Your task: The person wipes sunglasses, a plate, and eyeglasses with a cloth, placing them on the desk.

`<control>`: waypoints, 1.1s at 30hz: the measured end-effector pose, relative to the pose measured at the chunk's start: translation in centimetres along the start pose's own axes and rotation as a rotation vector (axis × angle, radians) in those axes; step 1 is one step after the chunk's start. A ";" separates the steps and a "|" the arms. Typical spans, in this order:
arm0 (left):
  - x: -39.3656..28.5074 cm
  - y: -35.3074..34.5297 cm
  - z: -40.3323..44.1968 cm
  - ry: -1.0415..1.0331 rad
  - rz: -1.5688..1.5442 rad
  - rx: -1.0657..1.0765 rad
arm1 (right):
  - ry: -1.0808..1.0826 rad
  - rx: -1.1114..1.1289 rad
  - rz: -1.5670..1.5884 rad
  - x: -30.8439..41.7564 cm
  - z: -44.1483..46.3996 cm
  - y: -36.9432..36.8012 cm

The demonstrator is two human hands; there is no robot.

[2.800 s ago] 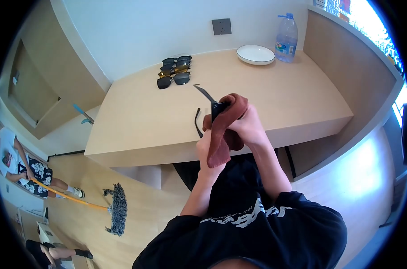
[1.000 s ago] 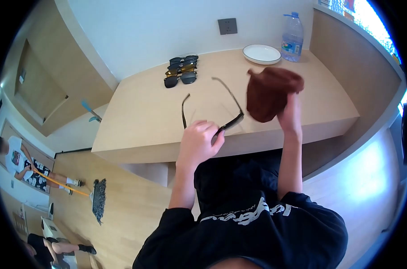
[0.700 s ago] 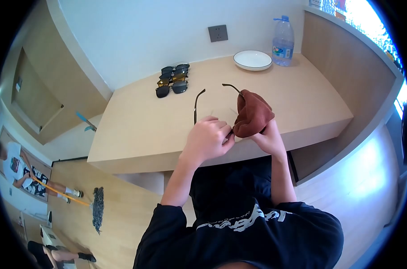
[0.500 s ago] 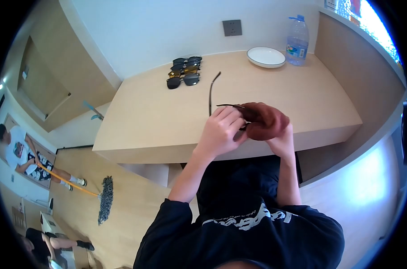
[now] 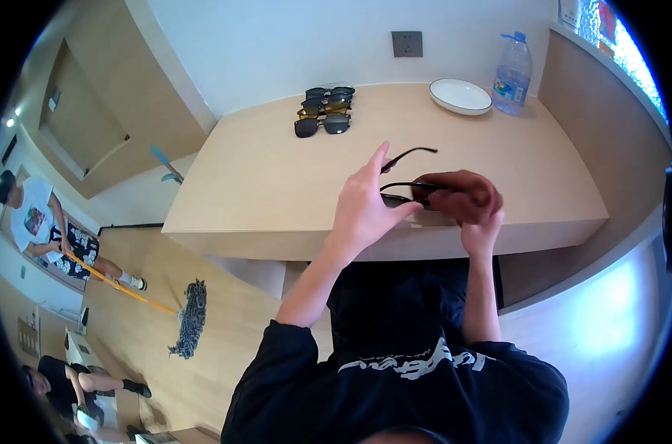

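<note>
cloth on the far side of the sunglasses (image 5: 396,200), between two hands

the dark-framed pair is raised near the worktop's (image 5: 254,177) front edge, temples open and pointing away from the wearer. the right hand (image 5: 481,237) is closed on a brown cloth (image 5: 465,196), which wraps the right end of the frame and hides it. the left hand (image 5: 362,207) is at the other end, fingers nearly straight, thumb beside the visible lens — i cannot tell whether its grip is closed on the frame.

to handle this well, steady the rim close to the covered lens, keep the cloth flat with light pressure, and spare the thin temples any twist; a bare thumb could smudge the lens.

farther back, a row of other sunglasses (image 5: 322,124) lies to the left, with a white plate (image 5: 460,97) and a bottle (image 5: 511,78) to the right — both near the wall. beyond, a person (image 5: 36,214) holds a mop (image 5: 191,318).
</note>
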State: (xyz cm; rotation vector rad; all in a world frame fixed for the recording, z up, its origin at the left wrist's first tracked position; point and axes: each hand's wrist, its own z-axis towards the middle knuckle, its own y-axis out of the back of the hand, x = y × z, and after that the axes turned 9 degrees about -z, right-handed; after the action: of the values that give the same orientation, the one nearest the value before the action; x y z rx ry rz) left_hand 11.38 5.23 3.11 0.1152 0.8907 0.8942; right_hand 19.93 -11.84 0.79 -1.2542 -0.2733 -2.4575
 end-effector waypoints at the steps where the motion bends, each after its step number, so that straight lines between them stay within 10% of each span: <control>1: 0.0 0.3 0.3 -0.038 0.077 0.032 | -0.105 -0.148 0.018 -0.9 0.0 0.6; 3: 0.4 1.0 1.0 -0.077 0.148 0.068 | 0.226 -0.544 -0.180 -3.5 0.9 2.9; 6: 1.7 1.4 3.5 0.153 0.130 0.137 | 0.075 -0.812 -0.158 -2.6 1.5 6.3; 16: 12.7 -4.0 14.7 0.268 0.175 0.472 | -0.046 -0.796 -0.213 -4.0 0.4 8.0; 33: 13.6 -6.0 12.4 -0.238 0.381 0.199 | -0.264 -0.637 0.123 -4.6 0.1 9.6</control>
State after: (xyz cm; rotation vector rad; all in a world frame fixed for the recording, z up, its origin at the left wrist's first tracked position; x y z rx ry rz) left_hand 28.12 14.34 0.03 0.5674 0.7437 1.1161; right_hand 26.37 -19.55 -2.79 -1.7816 0.5520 -2.3421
